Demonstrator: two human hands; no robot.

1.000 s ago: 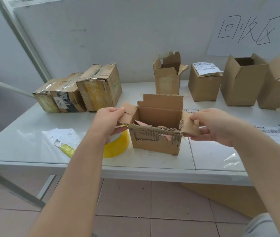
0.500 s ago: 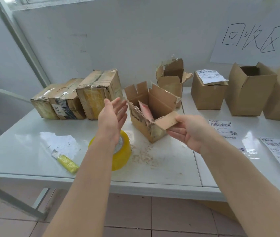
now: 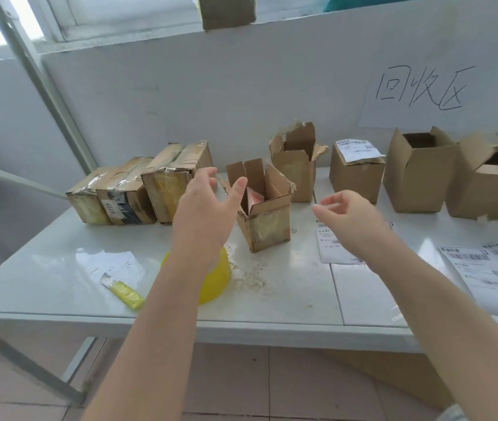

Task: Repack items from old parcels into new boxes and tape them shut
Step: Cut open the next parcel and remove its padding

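A torn old parcel box (image 3: 267,221) stands upright on the white table (image 3: 287,293), flaps open, with something pink (image 3: 255,197) showing inside. My left hand (image 3: 203,205) hovers just left of it, fingers spread, holding nothing. My right hand (image 3: 348,217) hangs to its right, fingers loosely curled, empty and apart from the box. A yellow tape roll (image 3: 214,279) lies under my left forearm. Three taped parcels (image 3: 138,186) sit at the back left.
Several open cardboard boxes (image 3: 418,174) line the back right, one with a label (image 3: 358,148) on top. Shipping labels (image 3: 485,268) lie on the right of the table. A yellow-handled knife (image 3: 124,291) and paper (image 3: 114,264) lie front left. Cardboard crumbs dot the middle.
My right hand let go of the box flap and drew back to the right. The box now stands upright on the table. My left hand rose beside it.
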